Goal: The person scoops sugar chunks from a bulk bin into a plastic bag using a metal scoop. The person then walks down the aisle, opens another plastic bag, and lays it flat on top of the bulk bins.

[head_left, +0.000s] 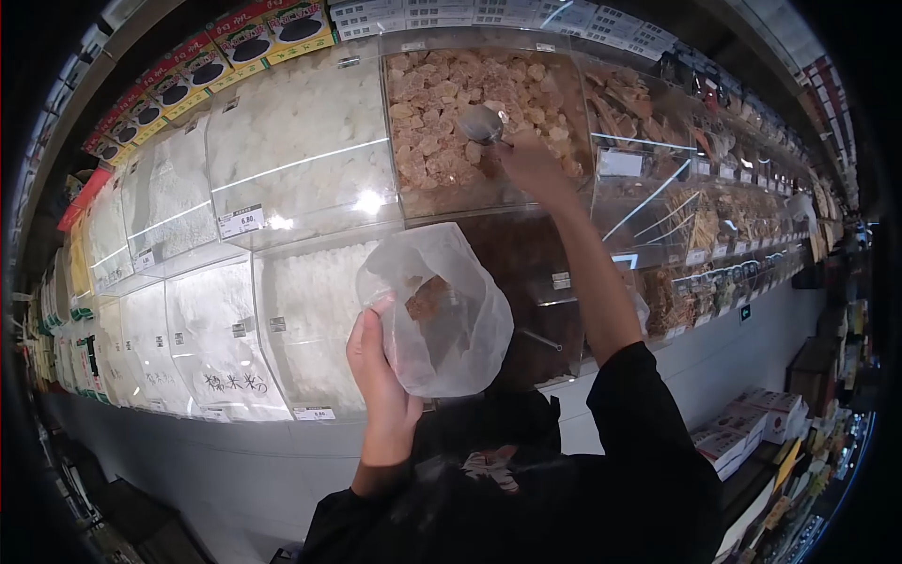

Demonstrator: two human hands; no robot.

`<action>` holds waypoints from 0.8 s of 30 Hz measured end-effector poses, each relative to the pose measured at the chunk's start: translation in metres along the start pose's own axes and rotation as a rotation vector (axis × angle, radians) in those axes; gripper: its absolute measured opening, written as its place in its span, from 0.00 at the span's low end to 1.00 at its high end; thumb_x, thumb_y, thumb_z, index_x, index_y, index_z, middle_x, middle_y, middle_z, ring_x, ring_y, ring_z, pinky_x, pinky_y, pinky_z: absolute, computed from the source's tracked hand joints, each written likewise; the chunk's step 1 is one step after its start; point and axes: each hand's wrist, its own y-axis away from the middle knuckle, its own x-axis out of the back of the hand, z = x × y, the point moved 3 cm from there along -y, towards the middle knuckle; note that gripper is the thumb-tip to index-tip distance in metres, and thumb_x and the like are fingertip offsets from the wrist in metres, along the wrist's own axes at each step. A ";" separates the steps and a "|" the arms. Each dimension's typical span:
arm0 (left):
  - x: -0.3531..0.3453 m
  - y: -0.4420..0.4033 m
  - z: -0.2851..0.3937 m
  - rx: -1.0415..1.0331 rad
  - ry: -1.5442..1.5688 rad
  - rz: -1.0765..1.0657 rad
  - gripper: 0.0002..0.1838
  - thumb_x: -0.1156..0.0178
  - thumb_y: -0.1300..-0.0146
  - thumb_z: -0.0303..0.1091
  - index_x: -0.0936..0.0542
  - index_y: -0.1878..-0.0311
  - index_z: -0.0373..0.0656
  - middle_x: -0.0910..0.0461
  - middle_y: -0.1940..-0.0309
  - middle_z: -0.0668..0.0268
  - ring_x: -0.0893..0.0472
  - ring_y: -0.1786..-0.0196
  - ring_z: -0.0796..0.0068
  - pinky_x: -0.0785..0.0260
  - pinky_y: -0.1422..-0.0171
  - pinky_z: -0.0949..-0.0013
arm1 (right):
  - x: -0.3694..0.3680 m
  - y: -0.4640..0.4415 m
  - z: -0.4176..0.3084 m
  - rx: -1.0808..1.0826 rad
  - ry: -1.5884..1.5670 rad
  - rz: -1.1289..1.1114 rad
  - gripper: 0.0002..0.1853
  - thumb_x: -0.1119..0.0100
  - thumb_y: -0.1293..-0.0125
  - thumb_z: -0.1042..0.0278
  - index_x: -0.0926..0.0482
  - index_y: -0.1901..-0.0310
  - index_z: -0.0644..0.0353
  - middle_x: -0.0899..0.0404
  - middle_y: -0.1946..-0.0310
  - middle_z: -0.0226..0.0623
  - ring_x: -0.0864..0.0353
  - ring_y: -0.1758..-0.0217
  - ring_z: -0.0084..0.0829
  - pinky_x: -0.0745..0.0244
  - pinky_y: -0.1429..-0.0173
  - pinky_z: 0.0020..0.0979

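My left hand (378, 376) grips a translucent plastic bag (465, 348) by its left side, thumb on the outside. The bag's mouth faces me, and a small brown lump (427, 297) shows within it. Farther up, my right hand (534, 169) is closed round the handle of a metal spoon (481, 124). The spoon's rounded head is over a clear bin of amber rock sugar lumps (427, 122). From this angle I cannot tell whether the spoon touches the lumps or carries any. Part of the handle is hidden by my fingers.
Clear-walled bins of white goods (301, 122) stand to the left, some with price tags (241, 221). Bins of dried brown goods (691, 221) run off to the right. Yellow and red boxes (202, 68) line the back, and white cartons (742, 432) sit at lower right.
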 end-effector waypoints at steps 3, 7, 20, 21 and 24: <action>-0.002 -0.002 -0.002 0.030 -0.001 0.013 0.21 0.51 0.24 0.45 0.25 0.46 0.33 0.20 0.51 0.58 0.20 0.50 0.71 0.27 0.44 0.67 | -0.020 -0.050 -0.005 -0.150 -0.139 -0.078 0.20 0.46 0.32 0.59 0.23 0.69 0.73 0.23 0.77 0.55 0.19 0.69 0.49 0.28 0.59 0.45; 0.000 -0.005 -0.006 0.035 -0.017 0.023 0.21 0.52 0.24 0.45 0.25 0.45 0.33 0.21 0.51 0.59 0.20 0.49 0.71 0.27 0.44 0.67 | -0.074 -0.102 -0.006 -0.188 -0.251 -0.055 0.20 0.47 0.33 0.55 0.19 0.61 0.68 0.18 0.63 0.57 0.19 0.53 0.55 0.26 0.48 0.47; 0.001 0.001 -0.003 0.068 0.065 0.054 0.20 0.52 0.24 0.43 0.26 0.43 0.36 0.22 0.49 0.61 0.22 0.48 0.72 0.29 0.44 0.68 | -0.025 -0.036 -0.013 -0.176 -0.809 -0.045 0.18 0.48 0.29 0.62 0.24 0.75 0.64 0.35 0.84 0.22 0.39 0.80 0.15 0.44 0.76 0.26; -0.005 0.006 0.004 0.077 0.040 0.086 0.20 0.52 0.24 0.43 0.27 0.42 0.36 0.23 0.48 0.61 0.22 0.47 0.72 0.29 0.43 0.68 | -0.004 -0.016 -0.024 -0.276 -0.818 -0.082 0.18 0.48 0.28 0.62 0.24 0.74 0.63 0.35 0.84 0.22 0.41 0.82 0.15 0.45 0.77 0.25; 0.006 -0.001 -0.008 0.148 0.134 0.046 0.20 0.52 0.25 0.44 0.27 0.41 0.38 0.23 0.48 0.62 0.23 0.47 0.72 0.29 0.43 0.68 | 0.042 0.025 -0.026 -0.207 -0.641 -0.140 0.15 0.49 0.25 0.60 0.19 0.64 0.61 0.34 0.84 0.20 0.40 0.86 0.12 0.49 0.81 0.22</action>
